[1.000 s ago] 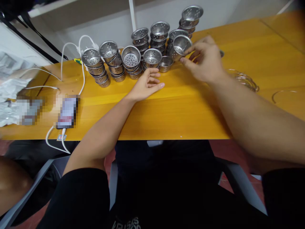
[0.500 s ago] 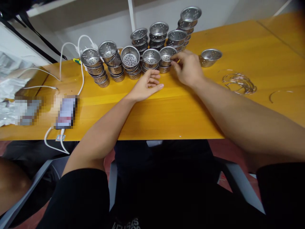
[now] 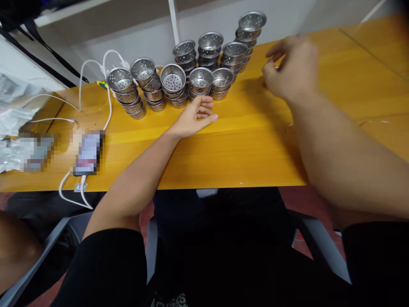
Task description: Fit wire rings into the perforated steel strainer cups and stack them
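Observation:
My left hand [image 3: 194, 116] rests on the table in front of the metal cup stacks, its fingers loosely bent and apart, with nothing in it. Closest to it stands a short stack of perforated metal cups [image 3: 201, 81]; another short cup stack [image 3: 223, 81] is just to the right. My right hand [image 3: 292, 70] is blurred and hovers over the right part of the table, beyond the cups. Its fingers curve toward the thumb, and whether they hold anything is not clear. The hand and forearm cover the spot where a single cup and the wire coil stood.
Further cup stacks stand left [image 3: 123, 85] and at the back [image 3: 249, 30]. On the left lie a phone [image 3: 87, 151] with a white cable and clear plastic bags [image 3: 12, 119]. A thin wire piece [image 3: 373, 122] lies at right. Another person's leg [image 3: 15, 247] shows lower left.
My right hand has left the front-right cup stack and swung right, now covering the single cup and the wires. My left hand has stayed in place.

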`<control>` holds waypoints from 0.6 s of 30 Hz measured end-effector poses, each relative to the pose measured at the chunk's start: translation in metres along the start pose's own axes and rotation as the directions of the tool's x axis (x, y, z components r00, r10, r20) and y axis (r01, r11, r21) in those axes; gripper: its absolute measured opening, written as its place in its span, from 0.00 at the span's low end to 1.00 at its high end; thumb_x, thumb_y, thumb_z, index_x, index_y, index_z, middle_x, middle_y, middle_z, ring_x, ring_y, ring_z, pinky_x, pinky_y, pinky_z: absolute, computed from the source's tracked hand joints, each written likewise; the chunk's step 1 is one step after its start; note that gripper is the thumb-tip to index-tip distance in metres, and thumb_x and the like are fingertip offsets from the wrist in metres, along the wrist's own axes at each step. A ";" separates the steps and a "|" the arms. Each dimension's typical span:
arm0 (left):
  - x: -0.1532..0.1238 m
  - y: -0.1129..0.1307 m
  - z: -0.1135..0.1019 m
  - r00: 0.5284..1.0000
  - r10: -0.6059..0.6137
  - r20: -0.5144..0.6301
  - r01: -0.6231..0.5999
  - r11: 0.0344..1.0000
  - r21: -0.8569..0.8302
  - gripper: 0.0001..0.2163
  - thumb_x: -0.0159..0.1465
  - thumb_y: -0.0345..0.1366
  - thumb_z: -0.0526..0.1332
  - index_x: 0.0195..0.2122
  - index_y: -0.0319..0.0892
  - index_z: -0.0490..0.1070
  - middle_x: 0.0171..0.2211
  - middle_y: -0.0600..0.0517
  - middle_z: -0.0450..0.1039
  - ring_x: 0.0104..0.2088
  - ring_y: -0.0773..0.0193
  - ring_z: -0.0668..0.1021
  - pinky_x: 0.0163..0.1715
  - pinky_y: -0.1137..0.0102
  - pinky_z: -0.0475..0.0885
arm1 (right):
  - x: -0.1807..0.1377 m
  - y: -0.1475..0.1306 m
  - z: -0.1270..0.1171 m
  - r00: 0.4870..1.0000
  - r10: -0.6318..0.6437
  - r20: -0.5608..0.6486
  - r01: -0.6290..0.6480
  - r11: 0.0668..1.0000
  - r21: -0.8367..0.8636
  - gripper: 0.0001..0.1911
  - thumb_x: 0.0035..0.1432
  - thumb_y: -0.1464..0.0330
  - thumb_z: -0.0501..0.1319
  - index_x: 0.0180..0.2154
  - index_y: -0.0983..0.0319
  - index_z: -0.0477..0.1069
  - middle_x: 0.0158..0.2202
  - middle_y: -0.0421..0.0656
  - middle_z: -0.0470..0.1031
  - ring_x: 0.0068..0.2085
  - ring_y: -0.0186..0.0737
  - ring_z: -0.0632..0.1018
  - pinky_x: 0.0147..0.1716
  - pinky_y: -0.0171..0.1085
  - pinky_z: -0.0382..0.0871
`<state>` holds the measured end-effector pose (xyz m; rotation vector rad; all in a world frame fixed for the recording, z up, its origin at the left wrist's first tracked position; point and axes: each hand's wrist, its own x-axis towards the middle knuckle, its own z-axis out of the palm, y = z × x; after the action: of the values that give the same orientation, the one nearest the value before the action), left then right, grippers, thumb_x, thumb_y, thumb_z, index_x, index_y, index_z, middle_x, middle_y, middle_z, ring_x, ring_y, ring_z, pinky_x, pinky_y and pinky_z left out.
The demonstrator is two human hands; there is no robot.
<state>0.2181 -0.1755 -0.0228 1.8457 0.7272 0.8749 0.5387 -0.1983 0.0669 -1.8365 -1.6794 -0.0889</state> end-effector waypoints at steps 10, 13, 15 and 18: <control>-0.001 0.003 -0.002 1.000 -0.014 0.007 0.014 0.996 0.083 0.28 0.69 0.43 0.81 0.66 0.47 0.73 0.68 0.40 0.84 0.62 0.55 0.89 0.70 0.54 0.87 | 0.003 0.013 -0.035 0.936 0.230 0.266 -0.173 0.960 -0.222 0.08 0.81 0.64 0.77 0.46 0.59 0.84 0.48 0.50 0.87 0.45 0.47 0.81 0.55 0.46 0.79; -0.002 0.002 -0.002 1.000 -0.008 0.010 0.007 0.998 0.062 0.32 0.67 0.47 0.83 0.67 0.48 0.74 0.70 0.38 0.82 0.63 0.53 0.89 0.71 0.51 0.87 | -0.002 0.002 -0.039 0.965 0.038 0.261 -0.027 0.999 -0.045 0.07 0.77 0.71 0.73 0.43 0.58 0.78 0.45 0.48 0.86 0.43 0.45 0.80 0.51 0.43 0.77; -0.002 0.001 -0.002 1.000 -0.017 0.010 0.017 0.998 0.054 0.36 0.65 0.48 0.85 0.70 0.49 0.73 0.74 0.37 0.80 0.65 0.52 0.89 0.73 0.50 0.87 | -0.009 -0.008 -0.039 0.936 -0.126 0.330 0.095 0.989 0.110 0.08 0.73 0.71 0.74 0.43 0.56 0.78 0.43 0.46 0.86 0.43 0.47 0.81 0.53 0.44 0.80; -0.001 0.000 -0.001 1.000 -0.022 0.010 0.022 0.997 0.077 0.46 0.61 0.52 0.88 0.76 0.53 0.70 0.80 0.37 0.77 0.69 0.48 0.89 0.74 0.49 0.87 | -0.026 -0.027 -0.032 0.823 -0.361 0.439 0.240 0.920 0.309 0.07 0.69 0.68 0.75 0.42 0.54 0.80 0.43 0.44 0.86 0.45 0.52 0.83 0.61 0.53 0.83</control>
<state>0.2168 -0.1755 -0.0229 1.9053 0.7831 0.8327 0.5212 -0.2376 0.0913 -1.4652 -2.2132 0.4714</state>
